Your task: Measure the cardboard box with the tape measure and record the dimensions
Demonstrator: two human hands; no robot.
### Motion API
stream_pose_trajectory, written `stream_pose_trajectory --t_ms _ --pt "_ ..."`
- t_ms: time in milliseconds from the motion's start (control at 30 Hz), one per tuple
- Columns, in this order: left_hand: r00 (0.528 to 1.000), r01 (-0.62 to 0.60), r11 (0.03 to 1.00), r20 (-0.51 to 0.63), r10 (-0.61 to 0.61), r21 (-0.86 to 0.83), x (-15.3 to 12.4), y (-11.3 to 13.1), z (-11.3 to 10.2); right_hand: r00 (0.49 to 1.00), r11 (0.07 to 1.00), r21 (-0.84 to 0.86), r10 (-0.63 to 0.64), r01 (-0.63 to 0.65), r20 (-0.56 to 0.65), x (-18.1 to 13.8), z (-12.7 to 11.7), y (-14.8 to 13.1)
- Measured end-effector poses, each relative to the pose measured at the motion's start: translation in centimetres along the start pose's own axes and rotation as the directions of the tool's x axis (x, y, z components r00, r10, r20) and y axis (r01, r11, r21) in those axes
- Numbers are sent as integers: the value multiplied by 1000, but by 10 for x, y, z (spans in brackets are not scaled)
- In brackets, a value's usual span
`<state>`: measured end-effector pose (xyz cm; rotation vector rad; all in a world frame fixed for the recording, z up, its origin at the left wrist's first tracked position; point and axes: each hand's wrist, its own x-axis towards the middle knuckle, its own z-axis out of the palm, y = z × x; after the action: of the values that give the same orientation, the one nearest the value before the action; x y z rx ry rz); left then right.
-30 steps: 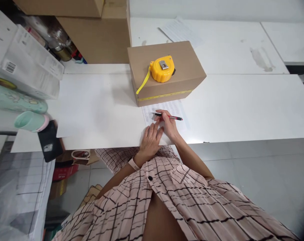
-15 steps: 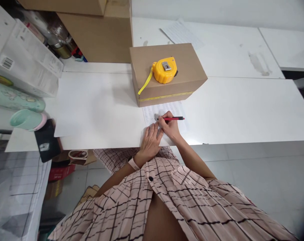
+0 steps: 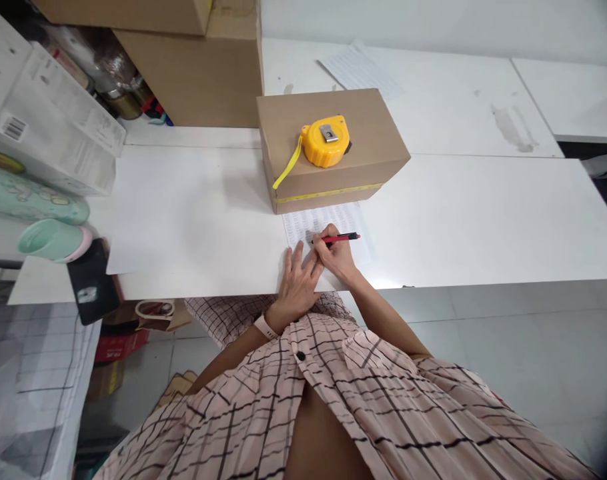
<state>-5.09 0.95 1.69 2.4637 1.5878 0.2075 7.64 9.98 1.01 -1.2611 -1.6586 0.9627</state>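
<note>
My right hand (image 3: 336,257) grips a red and black pen (image 3: 344,237), its tip at a printed sheet of paper (image 3: 296,223) by the table's front edge. My left hand (image 3: 299,283) lies flat with fingers spread over the sheet's lower left part, close against the right hand. Just beyond the sheet stands a closed brown cardboard box (image 3: 353,170), which covers the sheet's far side. On top of the box rests a yellow tape measure (image 3: 327,141) with a yellow wrist strap. A yellow band (image 3: 328,194) runs along the box's front face.
Larger cardboard boxes (image 3: 193,80) are stacked at the back left. A black phone (image 3: 91,283) overhangs the left front edge near a mint green cup (image 3: 53,240). A blank white sheet (image 3: 148,213) covers the table's left part. Another printed paper (image 3: 356,67) lies behind the box.
The fingers of my left hand have spread further apart. The pen has tilted slightly in my right hand. The box and tape measure stay in place; the view has shifted a little.
</note>
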Motion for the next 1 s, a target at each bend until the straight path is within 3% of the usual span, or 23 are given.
stream_pose_trajectory --t_ms 1000 --pt "999 -7 1000 -36 8 31 -1 -1 4 1000 1000 -2 10 -10 -12 1 0 2"
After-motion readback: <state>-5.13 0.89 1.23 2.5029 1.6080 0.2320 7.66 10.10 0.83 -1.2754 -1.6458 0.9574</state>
